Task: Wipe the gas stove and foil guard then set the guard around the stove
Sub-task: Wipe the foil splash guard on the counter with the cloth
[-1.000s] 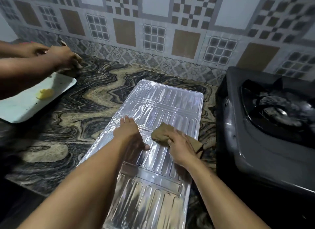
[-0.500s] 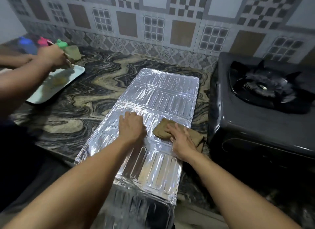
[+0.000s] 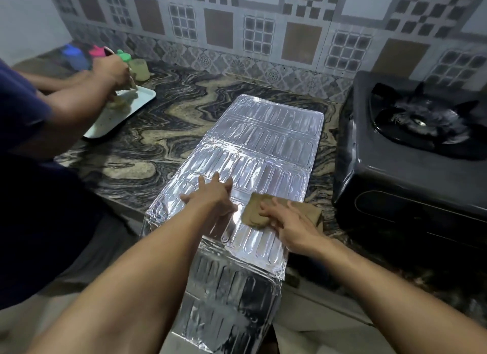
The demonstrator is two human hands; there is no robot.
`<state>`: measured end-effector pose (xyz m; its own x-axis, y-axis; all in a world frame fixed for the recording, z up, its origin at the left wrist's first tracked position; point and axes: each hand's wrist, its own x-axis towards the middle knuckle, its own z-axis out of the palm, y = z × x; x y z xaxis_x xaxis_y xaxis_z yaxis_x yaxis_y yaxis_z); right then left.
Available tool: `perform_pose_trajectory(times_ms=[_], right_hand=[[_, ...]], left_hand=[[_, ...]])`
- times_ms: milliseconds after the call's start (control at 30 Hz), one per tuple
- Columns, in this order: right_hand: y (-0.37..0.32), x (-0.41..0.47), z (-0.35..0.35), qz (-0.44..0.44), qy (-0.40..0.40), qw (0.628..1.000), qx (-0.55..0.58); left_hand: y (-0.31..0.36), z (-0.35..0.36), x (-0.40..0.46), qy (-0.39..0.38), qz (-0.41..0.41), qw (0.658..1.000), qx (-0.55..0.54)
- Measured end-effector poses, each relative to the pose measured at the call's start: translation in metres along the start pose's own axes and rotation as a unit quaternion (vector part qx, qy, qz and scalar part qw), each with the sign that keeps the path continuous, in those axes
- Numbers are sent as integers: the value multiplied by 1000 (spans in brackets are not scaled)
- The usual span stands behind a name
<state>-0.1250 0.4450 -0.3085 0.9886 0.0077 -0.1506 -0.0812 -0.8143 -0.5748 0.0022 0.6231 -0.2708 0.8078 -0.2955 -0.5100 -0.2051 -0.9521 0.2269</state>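
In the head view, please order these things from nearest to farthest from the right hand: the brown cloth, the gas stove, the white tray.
1. Brown cloth: directly under the right hand, on the foil guard.
2. Gas stove: to its right, on the counter.
3. White tray: far left, beyond the guard.

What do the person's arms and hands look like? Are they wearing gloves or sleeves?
No gloves and no sleeves in view. Both forearms are bare from the bottom edge of the picture to the fingers. The left hand and the right hand show no rings, watch or bracelets.
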Motion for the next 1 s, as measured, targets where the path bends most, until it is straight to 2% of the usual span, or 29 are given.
perform_pose_trajectory(times_ms=[133,200,267,333,433,500,600,867,1000], right_hand=[[9,-13,12,0,-33,999,-24],[3,-5,3,-11,-9,999,-29],[-10,7,-10,17,7,999,-31],[-19,22,-19,37,17,999,-32],[-21,41,-22,53,48,997,-10],[-16,51,-23,65,58,996,4],[-15,62,-27,50,41,998,-25],[-1,80,-43,80,84,993,-33],[-8,74,-43,69,57,993,-82]], left_hand=[[-1,-2,-1,29,9,999,-16],[-5,5,-3,117,26,993,-17],[-11,16,-8,202,50,978,-30],[-20,24,-13,232,89,967,-56],[-30,25,-15,218,105,969,40],[-34,26,-12,179,96,975,86],[-38,30,-3,126,78,985,83],[-29,32,16,114,76,987,80],[-29,24,17,80,79,992,61]])
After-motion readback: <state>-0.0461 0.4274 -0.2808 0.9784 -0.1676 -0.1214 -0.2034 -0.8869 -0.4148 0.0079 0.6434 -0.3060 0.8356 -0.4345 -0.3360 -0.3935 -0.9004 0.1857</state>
